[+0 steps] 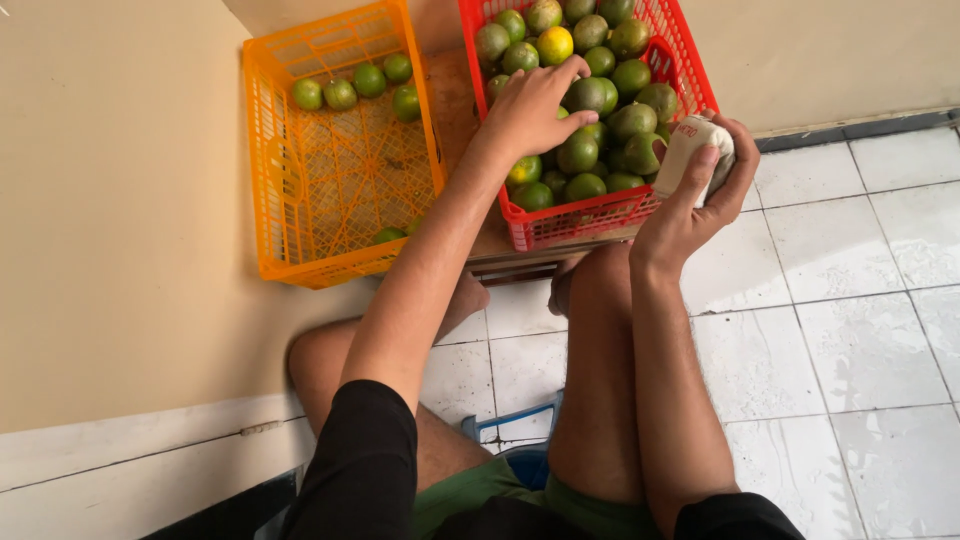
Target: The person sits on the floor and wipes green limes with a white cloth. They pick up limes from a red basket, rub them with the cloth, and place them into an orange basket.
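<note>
The right hand, nearest, was clamped around a folded white cloth, soft and light, just beside the red crate. Farther in, the left hand lay with fingers spread over a green citrus fruit atop the heap; its grip had not closed. The fruit looked firm, smooth-skinned, likely to roll; best cupped whole. The orange crate stood left.

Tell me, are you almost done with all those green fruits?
Not nearly. Only a few green citrus fruits lie in the orange crate. The left hand rests on the fruit in the red crate, while the right hand holds a whitish cloth. The red crate is heaped full, so most remains.
</note>
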